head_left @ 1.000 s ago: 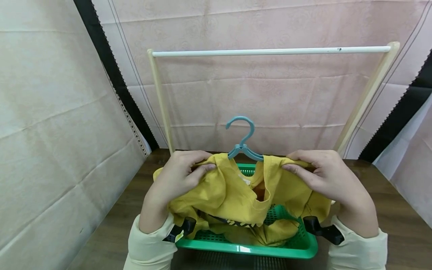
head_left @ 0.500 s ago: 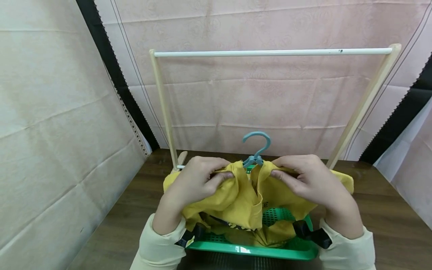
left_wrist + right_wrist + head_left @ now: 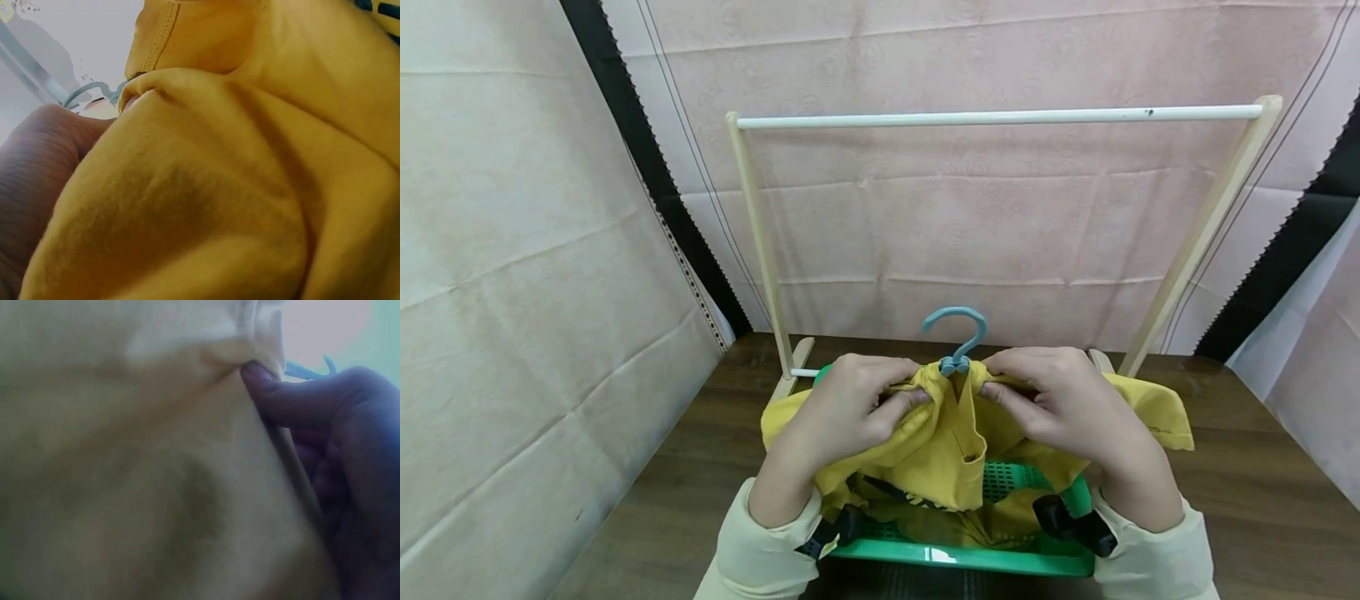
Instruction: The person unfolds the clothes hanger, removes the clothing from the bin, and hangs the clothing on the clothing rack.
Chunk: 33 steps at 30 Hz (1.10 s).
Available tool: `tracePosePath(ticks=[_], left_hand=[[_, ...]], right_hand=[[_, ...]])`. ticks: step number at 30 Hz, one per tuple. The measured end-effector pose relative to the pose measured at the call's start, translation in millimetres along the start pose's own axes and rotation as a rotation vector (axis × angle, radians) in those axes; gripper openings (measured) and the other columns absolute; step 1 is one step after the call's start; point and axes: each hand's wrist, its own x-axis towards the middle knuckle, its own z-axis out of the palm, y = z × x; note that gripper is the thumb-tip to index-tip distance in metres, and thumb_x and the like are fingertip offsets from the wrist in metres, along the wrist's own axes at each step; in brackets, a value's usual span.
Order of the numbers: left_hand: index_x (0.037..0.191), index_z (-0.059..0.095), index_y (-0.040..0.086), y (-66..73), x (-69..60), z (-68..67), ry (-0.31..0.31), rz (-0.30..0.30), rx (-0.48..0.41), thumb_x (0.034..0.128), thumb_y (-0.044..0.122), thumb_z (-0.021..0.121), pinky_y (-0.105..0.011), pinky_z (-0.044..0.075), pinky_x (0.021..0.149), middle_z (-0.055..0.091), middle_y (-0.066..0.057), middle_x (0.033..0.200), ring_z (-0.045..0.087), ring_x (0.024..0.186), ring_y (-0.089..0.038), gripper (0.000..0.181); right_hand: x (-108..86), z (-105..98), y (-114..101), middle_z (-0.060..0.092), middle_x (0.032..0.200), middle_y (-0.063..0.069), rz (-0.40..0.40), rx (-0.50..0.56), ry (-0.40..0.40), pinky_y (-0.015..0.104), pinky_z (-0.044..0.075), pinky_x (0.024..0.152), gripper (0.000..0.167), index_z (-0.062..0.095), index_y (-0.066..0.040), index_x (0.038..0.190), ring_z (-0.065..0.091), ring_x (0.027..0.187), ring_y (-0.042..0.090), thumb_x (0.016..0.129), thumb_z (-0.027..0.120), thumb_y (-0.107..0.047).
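A yellow shirt (image 3: 951,454) hangs between my hands over a green basket, its neckline drawn narrow. Out of the neck rises the hook of a blue clothes hanger (image 3: 973,333); the hanger's arms are hidden under the cloth. My left hand (image 3: 850,417) pinches the left shoulder close to the collar, thumb on the near side. The right shoulder is pinched the same way by my right hand (image 3: 1067,408). In the right wrist view the thumb (image 3: 269,384) presses into a fold of the cloth. Yellow fabric (image 3: 187,187) fills most of the left wrist view.
The green basket (image 3: 962,557) stands on the brown wooden table (image 3: 677,467), with the shirt's lower part in it. Behind it is a rack with cream posts (image 3: 758,233) and a white top rail (image 3: 1000,117). Pale cloth walls surround the table.
Both hands have come closer together along the shoulders, bunching the neckline around the hanger. The hook has dropped lower and shifted slightly right. The shirt's right sleeve now spreads out beyond the right hand.
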Motion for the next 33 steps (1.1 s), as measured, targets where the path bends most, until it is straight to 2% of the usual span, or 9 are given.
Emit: tracePosePath(ticks=[3, 11, 17, 22, 29, 33], left_hand=[[0.085, 0.065, 0.014, 2.3, 1.0, 1.3, 0.003, -0.001, -0.009, 0.0969, 0.012, 0.068, -0.017, 0.035, 0.047, 0.052, 0.012, 0.066, 0.037, 0.051, 0.002, 0.013], [0.093, 0.068, 0.012, 6.5, 2.6, 4.4, 0.002, -0.011, -0.079, 0.0988, 0.015, 0.066, -0.018, 0.034, 0.047, 0.05, 0.01, 0.068, 0.037, 0.052, 0.001, 0.007], [0.092, 0.065, 0.012, 7.0, 3.2, 6.1, -0.008, -0.028, -0.083, 0.0989, 0.012, 0.066, -0.018, 0.035, 0.05, 0.049, 0.01, 0.07, 0.038, 0.054, -0.001, 0.007], [0.096, 0.067, 0.012, 7.0, 2.9, 6.1, -0.017, -0.04, -0.076, 0.0993, 0.014, 0.065, -0.02, 0.036, 0.05, 0.054, 0.011, 0.073, 0.04, 0.055, -0.001, 0.004], [0.098, 0.069, 0.012, 6.4, 3.1, 3.4, -0.043, -0.036, -0.085, 0.0986, 0.014, 0.067, -0.02, 0.037, 0.049, 0.056, 0.01, 0.073, 0.04, 0.054, -0.001, 0.003], [0.098, 0.069, 0.013, 6.8, 3.0, 3.4, -0.058, -0.047, -0.087, 0.0991, 0.017, 0.067, -0.02, 0.038, 0.05, 0.057, 0.011, 0.074, 0.042, 0.055, -0.001, 0.004]], right_hand=[[1.4, 1, -1, 0.066, 0.084, -0.011, -0.008, 0.011, 0.007, 0.013, 0.04, 0.055, 0.001, 0.072, -0.013, 0.095, 0.048, 0.062, -0.001, 0.095, 0.07, -0.013], [9.0, 11, -7, 0.069, 0.086, -0.005, -0.078, 0.04, 0.067, 0.013, 0.04, 0.054, 0.03, 0.072, -0.011, 0.103, 0.047, 0.06, -0.002, 0.08, 0.075, 0.008], [11.6, 16, -11, 0.068, 0.085, -0.006, -0.046, 0.016, 0.057, 0.013, 0.042, 0.055, 0.028, 0.072, -0.01, 0.104, 0.047, 0.06, -0.002, 0.081, 0.074, 0.008], [11.3, 15, -12, 0.067, 0.084, -0.008, -0.023, 0.018, 0.032, 0.012, 0.039, 0.053, 0.029, 0.072, -0.01, 0.106, 0.044, 0.057, -0.003, 0.083, 0.072, 0.008], [10.8, 13, -11, 0.063, 0.08, -0.01, -0.029, 0.07, -0.014, 0.011, 0.037, 0.052, 0.032, 0.071, -0.011, 0.109, 0.042, 0.057, -0.004, 0.084, 0.071, 0.009], [9.1, 11, -9, 0.059, 0.078, -0.012, -0.022, 0.076, -0.049, 0.012, 0.038, 0.054, 0.026, 0.07, -0.014, 0.108, 0.042, 0.058, -0.004, 0.088, 0.072, 0.003]])
